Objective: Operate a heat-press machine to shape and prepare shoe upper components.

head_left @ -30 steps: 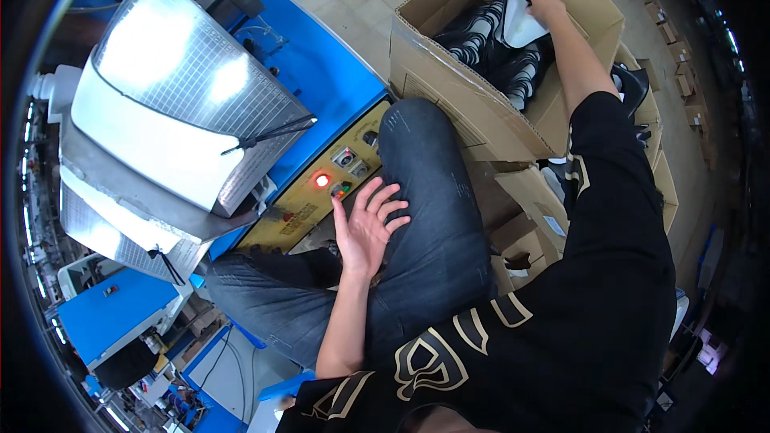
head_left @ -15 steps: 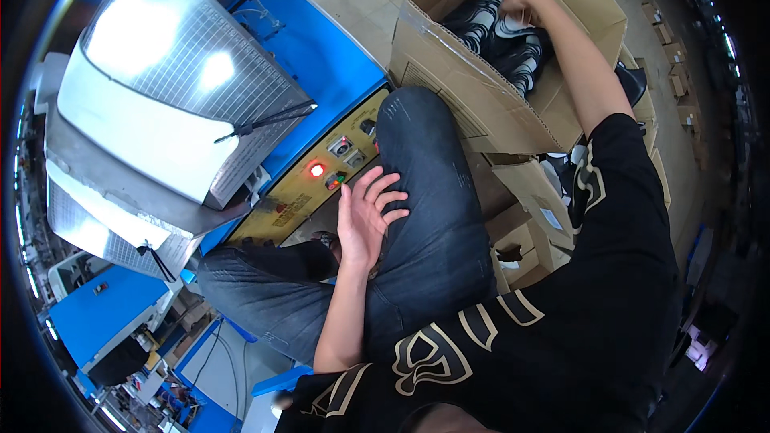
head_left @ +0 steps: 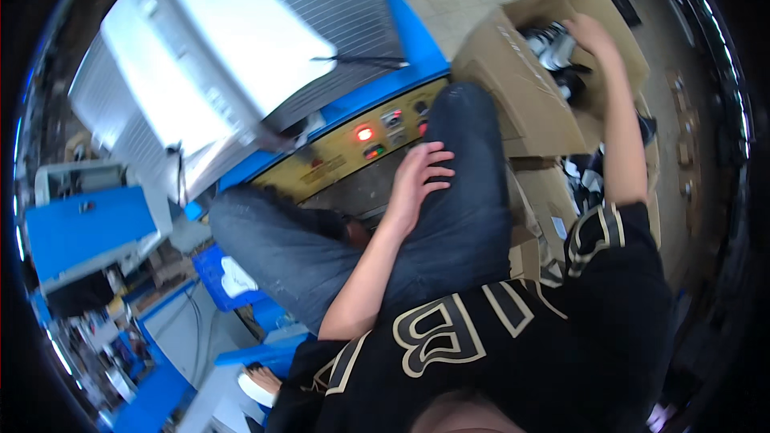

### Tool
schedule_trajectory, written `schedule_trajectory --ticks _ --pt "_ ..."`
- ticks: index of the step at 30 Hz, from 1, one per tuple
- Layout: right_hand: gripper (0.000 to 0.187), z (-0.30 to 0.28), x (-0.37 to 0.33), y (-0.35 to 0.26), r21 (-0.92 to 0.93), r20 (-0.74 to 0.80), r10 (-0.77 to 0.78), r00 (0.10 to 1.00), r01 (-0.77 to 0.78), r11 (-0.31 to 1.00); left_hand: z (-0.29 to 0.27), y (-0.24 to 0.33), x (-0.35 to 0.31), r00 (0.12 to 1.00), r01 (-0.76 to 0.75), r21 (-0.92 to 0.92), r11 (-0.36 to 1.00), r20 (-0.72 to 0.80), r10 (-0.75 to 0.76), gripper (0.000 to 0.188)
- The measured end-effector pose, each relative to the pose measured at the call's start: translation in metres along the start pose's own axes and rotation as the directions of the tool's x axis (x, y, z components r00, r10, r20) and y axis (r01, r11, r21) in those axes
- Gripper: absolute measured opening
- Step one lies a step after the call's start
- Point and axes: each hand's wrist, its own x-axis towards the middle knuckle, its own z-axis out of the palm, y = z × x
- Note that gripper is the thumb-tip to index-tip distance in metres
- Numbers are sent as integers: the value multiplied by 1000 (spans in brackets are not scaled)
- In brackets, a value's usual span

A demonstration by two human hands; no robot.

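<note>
The right hand (head_left: 589, 32) is gripping a shoe (head_left: 553, 44) in the cardboard box (head_left: 513, 80) at upper right; the left hand (head_left: 417, 180) is lying open on the knee (head_left: 469, 112).

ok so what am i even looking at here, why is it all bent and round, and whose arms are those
This is one picture from a wide fisheye camera worn on a person's head, looking down at their own body. That lens is why straight edges curve toward the rim. The arms belong to the wearer, who sits in a black shirt and blue jeans.

The left hand lies flat and open on the jeans over the raised knee, holding nothing. The right hand reaches into an open cardboard box on the floor and touches the black and white shoes inside; whether its grip has closed on one cannot be told.

In front stands a blue machine with a yellow control panel, a red lamp lit on it, and a pale ribbed cover above.
</note>
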Motion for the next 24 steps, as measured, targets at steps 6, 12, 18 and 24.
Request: schedule_trajectory --ticks 6,12,18,24 --pt "30 -63 -227 -140 753 -533 -76 843 513 411 -2 12 -19 986 18 46 999 -169 -10 34" --pt "45 47 -306 -246 517 -234 60 970 72 853 -25 81 -78 801 -440 70 895 -419 427 20" --pt "46 66 -300 -237 624 -267 32 963 147 767 -200 175 -192 -364 -519 820 241 -468 805 14" --pt "34 24 -292 -260 923 -14 -85 996 46 383 -373 208 -203 -89 147 754 640 -635 768 53"
